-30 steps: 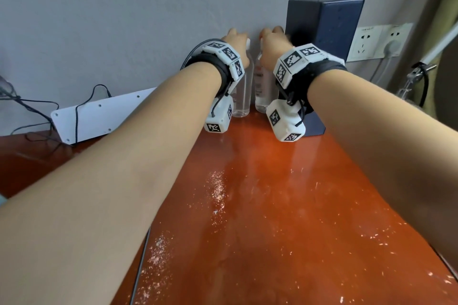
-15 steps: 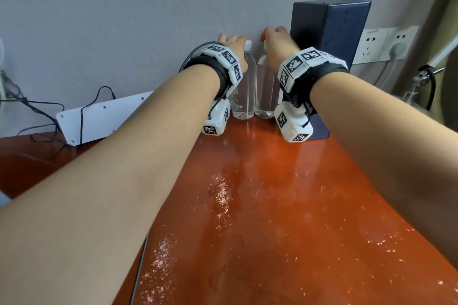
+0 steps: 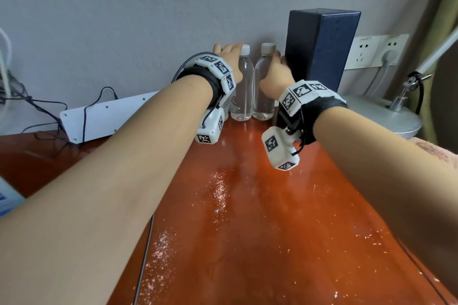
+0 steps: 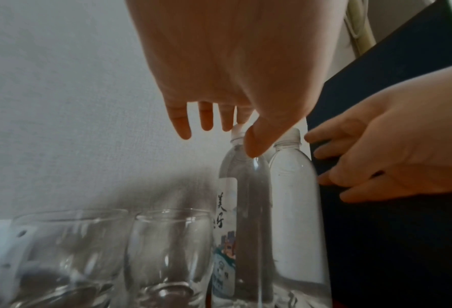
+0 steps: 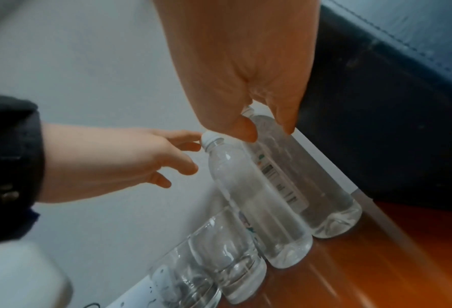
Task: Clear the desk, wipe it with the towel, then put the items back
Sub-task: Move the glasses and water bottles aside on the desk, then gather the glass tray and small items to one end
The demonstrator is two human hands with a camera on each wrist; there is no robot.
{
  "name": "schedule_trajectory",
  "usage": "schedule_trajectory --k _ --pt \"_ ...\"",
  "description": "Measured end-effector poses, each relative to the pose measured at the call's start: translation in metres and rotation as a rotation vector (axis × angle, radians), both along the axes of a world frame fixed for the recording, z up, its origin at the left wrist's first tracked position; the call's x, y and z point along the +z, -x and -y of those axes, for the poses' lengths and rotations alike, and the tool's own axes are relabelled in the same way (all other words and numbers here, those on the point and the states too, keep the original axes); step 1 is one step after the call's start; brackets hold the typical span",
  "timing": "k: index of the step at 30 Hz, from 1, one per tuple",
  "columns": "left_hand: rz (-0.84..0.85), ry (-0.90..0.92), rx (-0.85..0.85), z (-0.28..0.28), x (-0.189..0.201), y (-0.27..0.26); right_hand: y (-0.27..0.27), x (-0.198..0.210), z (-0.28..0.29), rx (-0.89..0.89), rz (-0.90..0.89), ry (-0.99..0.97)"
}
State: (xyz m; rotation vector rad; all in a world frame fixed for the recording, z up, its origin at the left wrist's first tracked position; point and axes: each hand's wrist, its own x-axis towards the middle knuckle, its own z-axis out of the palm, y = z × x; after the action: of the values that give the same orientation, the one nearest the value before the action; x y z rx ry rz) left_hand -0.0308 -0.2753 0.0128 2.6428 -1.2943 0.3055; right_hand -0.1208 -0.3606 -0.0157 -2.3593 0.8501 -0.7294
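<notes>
While both bottles stand upright side by side at the back of the table [image 3: 247,230], against the wall, neither is gripped. Left bottle [image 3: 244,86]: white cap, printed label, clear water. Right bottle [image 3: 264,89]: same build, touching or just beside the first. Left hand [image 3: 229,57] hovers at the left bottle's cap, fingers spread and nearly straight; in the left wrist view the thumb [image 4: 256,141] lies in front of the neck, contact uncertain. Right hand [image 3: 275,74] sits by the right bottle's shoulder, fingers loosely extended toward the dark blue box [image 3: 319,49], holding nothing. Box stands upright just right of the bottles. Two empty drinking glasses [image 4: 119,250] stand in a row left of the bottles. White scattered specks on the orange-red tabletop. Further out: white perforated panel [image 3: 106,116] leaning on the wall at left, wall sockets [image 3: 376,51] and a lamp base [image 3: 386,116] at right.
</notes>
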Motion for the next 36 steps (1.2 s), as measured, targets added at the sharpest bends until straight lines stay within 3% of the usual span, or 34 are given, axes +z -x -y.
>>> schedule_trajectory --k 10,18,28,36 --pt "-0.052 0.047 -0.02 -0.049 -0.013 0.029 0.03 -0.001 -0.029 -0.018 -0.069 -0.087" --pt "-0.079 0.063 0.032 -0.106 0.002 0.041 0.051 0.011 -0.069 0.043 -0.118 -0.018" --pt "-0.086 0.106 0.026 -0.171 0.013 0.058 0.061 0.017 -0.128 0.202 -0.159 0.042" --pt "-0.217 0.005 0.18 -0.234 -0.003 0.043 0.055 0.005 -0.181 0.441 -0.316 0.137"
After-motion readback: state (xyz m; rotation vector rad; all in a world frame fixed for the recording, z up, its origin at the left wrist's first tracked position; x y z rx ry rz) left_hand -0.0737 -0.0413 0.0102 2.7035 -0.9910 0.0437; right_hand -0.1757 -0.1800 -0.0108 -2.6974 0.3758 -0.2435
